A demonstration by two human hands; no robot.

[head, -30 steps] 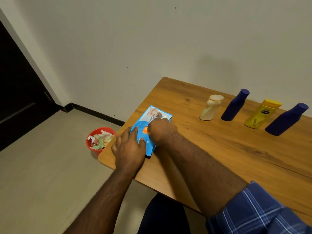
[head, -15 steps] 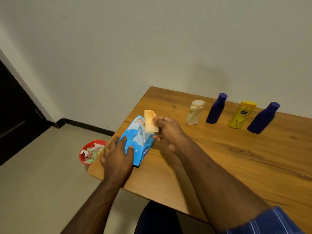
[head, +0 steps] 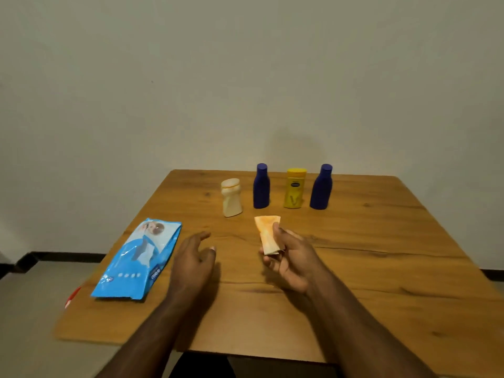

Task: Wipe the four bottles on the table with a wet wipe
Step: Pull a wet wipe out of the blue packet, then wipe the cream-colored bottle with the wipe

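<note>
1. Wet wipe (head: 266,233), folded and orange-tinted, stands upright, pinched between the thumb and fingers of the right hand (head: 289,257) above the table's (head: 381,263) middle.
2. Left hand (head: 192,264) hovers near it, fingers relaxed and holding nothing, forearm reaching in from the near edge.
3. Four bottles stand in a far row: cream bottle (head: 231,197), blue bottle (head: 261,186), yellow bottle (head: 294,189), second blue bottle (head: 321,187).
4. Blue wipes pack (head: 139,260) lies flat at the near left.

Wooden table (head: 381,268) against plain wall (head: 245,77); red object (head: 73,296) partly visible beyond table's left edge.
</note>
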